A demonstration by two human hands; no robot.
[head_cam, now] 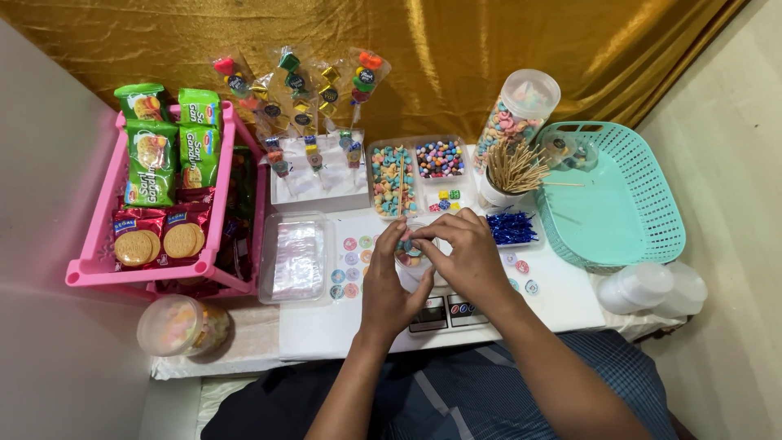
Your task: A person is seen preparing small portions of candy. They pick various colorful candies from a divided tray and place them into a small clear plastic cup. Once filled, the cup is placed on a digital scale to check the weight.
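Both hands meet over a small cup point(410, 257) of coloured candies, which sits on top of the scale point(446, 312) at the near edge of the white board point(562, 301). The left hand point(389, 281) curls its fingers in, tips pinching a small bluish candy point(405, 244) right above the cup. The right hand point(464, 253) arches over the cup from the other side, fingers bent and closed toward that same candy; what exactly it grips I cannot tell.

Just left of the scale lie round stickers point(349, 267), then a clear lidded box point(297, 259). Behind the scale sit trays of candies point(393, 179) and beads point(440, 159), tight together. Right of the scale more stickers dot the board, with open white surface running to its edge. Blue foil bits point(511, 226) and a cup of skewers point(511, 173) stand behind that. Farther right, the teal basket point(643, 204) overhangs the board's edge. Far left of the scale, a pink crate point(98, 269) of biscuit packs hugs the wall.
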